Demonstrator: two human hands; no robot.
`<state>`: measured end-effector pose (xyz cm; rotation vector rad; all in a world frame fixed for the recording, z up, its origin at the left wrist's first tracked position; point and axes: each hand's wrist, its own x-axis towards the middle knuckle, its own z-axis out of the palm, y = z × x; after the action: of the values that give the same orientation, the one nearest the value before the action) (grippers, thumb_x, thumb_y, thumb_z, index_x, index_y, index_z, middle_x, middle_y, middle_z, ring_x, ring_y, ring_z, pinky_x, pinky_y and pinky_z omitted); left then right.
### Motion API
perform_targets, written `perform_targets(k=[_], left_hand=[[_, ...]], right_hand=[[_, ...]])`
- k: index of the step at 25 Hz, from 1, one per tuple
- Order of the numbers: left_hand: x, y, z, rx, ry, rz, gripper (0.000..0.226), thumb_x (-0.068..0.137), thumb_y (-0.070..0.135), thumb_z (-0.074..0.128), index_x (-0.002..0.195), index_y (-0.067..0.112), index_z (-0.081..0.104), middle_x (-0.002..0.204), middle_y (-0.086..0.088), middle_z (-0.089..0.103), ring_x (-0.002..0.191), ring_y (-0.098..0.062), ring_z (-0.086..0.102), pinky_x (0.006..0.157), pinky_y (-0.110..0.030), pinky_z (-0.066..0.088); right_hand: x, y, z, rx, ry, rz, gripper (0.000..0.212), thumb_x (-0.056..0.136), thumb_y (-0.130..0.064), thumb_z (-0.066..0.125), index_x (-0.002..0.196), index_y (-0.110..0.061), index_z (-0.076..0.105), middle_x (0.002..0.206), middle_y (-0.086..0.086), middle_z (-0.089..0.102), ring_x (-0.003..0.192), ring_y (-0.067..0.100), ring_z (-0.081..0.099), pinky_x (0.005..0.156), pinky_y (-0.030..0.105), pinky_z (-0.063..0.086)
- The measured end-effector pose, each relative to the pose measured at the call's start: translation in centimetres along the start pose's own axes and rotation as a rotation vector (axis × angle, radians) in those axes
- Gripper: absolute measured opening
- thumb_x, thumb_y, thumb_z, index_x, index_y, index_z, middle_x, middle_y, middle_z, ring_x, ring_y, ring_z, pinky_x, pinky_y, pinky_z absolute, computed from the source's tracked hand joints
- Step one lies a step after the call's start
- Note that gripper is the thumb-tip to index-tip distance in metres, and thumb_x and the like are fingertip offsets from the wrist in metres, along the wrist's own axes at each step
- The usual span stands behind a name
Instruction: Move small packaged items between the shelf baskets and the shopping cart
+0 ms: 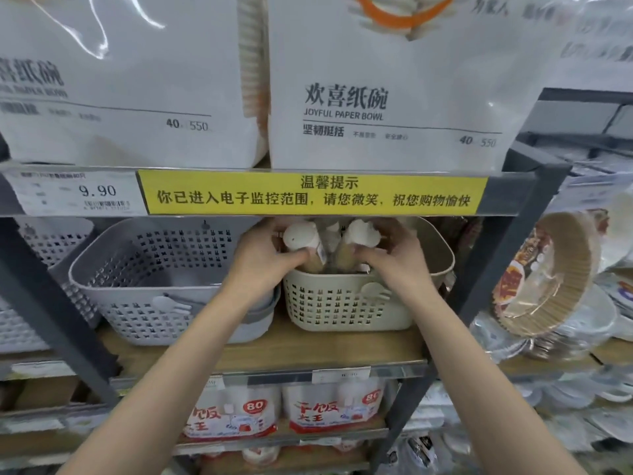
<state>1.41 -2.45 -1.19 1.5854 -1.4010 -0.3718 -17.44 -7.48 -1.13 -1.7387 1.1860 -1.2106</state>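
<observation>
Both bare forearms reach up and forward from the bottom of the view, converging toward the middle, with the wrists nearly straight and the backs of the hands facing the camera. The left hand (260,255) has its fingers curled round a white-capped packet (301,240), thumb underneath and the fingertips wrapped over the top. The right hand (394,255) mirrors it, its fingers curled round a 2nd white-capped packet (359,234), thumb pointing inward, and the 2 hands sit close together at about the same height without touching.
</observation>
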Motion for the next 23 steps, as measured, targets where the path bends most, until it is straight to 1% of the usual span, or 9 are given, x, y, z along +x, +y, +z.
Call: perform_targets(k=[3,5,7,10,13,15,17,21,23], left_hand=[[0.4,-0.6,0.1,0.15,-0.052,0.023,0.037,0.07,0.026,0.079,0.102,0.025,0.062,0.1,0.007,0.063,0.092,-0.012,0.059,0.071,-0.025,0.043],[0.6,-1.0,0.2,0.224,-0.12,0.02,0.043,0.07,0.029,0.079,0.11,0.021,0.063,0.106,0.003,0.064,0.097,-0.013,0.058,0.077,-0.026,0.043],[0.9,-1.3,0.1,0.343,-0.163,0.044,0.05,0.069,0.042,0.077,0.113,0.022,0.063,0.11,0.003,0.063,0.104,-0.017,0.056,0.085,-0.032,0.045],[1.7,-1.6,-0.3,0.465,-0.24,0.011,0.06,0.064,0.058,0.067,0.115,0.026,0.063,0.112,0.003,0.059,0.109,-0.021,0.049,0.09,-0.038,0.043],[2.4,-1.6,-0.8,0.393,-0.317,-0.037,0.047,0.072,0.044,0.075,0.114,0.026,0.063,0.11,0.004,0.06,0.103,-0.016,0.052,0.078,-0.028,0.04],[2.7,-1.5,-1.1,0.379,-0.353,-0.023,0.04,0.076,0.035,0.075,0.113,0.025,0.064,0.108,0.006,0.061,0.097,-0.011,0.052,0.068,-0.02,0.037],[2.8,-1.6,-1.3,0.348,-0.373,-0.015,0.039,0.078,0.033,0.074,0.114,0.024,0.065,0.107,0.008,0.061,0.093,-0.008,0.051,0.066,-0.013,0.034],[2.2,-1.8,-1.2,0.327,-0.321,0.012,0.042,0.078,0.035,0.074,0.117,0.024,0.064,0.106,0.012,0.06,0.091,-0.005,0.049,0.065,-0.01,0.033],[1.9,-1.9,-0.8,0.321,-0.269,0.024,0.045,0.077,0.036,0.074,0.119,0.023,0.064,0.11,0.009,0.062,0.093,-0.007,0.05,0.066,-0.016,0.035]], right_hand=[[1.1,0.0,0.2,-0.137,-0.143,0.022,0.039,0.076,-0.015,0.076,0.111,-0.013,0.059,0.097,-0.005,0.061,0.088,0.011,0.058,0.063,0.008,0.042],[1.5,-0.1,0.2,-0.193,-0.25,0.022,0.034,0.075,-0.018,0.076,0.105,-0.02,0.059,0.096,-0.007,0.063,0.085,0.009,0.059,0.066,0.013,0.043],[1.7,-0.3,0.2,-0.283,-0.342,0.021,0.032,0.074,-0.023,0.078,0.1,-0.024,0.059,0.093,-0.011,0.061,0.085,0.003,0.056,0.073,0.016,0.044],[2.0,-0.1,0.7,-0.346,-0.429,0.061,0.034,0.074,-0.028,0.079,0.103,-0.023,0.062,0.097,-0.008,0.059,0.099,0.01,0.058,0.089,0.03,0.047],[2.1,-0.1,0.8,-0.345,-0.428,0.093,0.042,0.075,-0.029,0.078,0.112,-0.017,0.064,0.102,-0.005,0.059,0.104,0.013,0.057,0.095,0.035,0.046],[2.3,0.1,0.6,-0.335,-0.44,0.105,0.047,0.075,-0.029,0.077,0.118,-0.017,0.062,0.106,-0.005,0.059,0.107,0.012,0.056,0.096,0.031,0.045],[2.4,0.3,0.4,-0.309,-0.455,0.135,0.05,0.075,-0.029,0.078,0.121,-0.016,0.061,0.108,-0.006,0.058,0.108,0.011,0.055,0.092,0.025,0.043],[2.1,0.5,0.8,-0.306,-0.317,0.1,0.048,0.073,-0.026,0.08,0.117,-0.011,0.064,0.11,0.003,0.065,0.103,0.014,0.059,0.081,0.025,0.046],[1.9,0.3,1.2,-0.306,-0.264,0.064,0.046,0.076,-0.025,0.078,0.117,-0.007,0.064,0.111,0.004,0.066,0.101,0.015,0.059,0.081,0.026,0.046]])
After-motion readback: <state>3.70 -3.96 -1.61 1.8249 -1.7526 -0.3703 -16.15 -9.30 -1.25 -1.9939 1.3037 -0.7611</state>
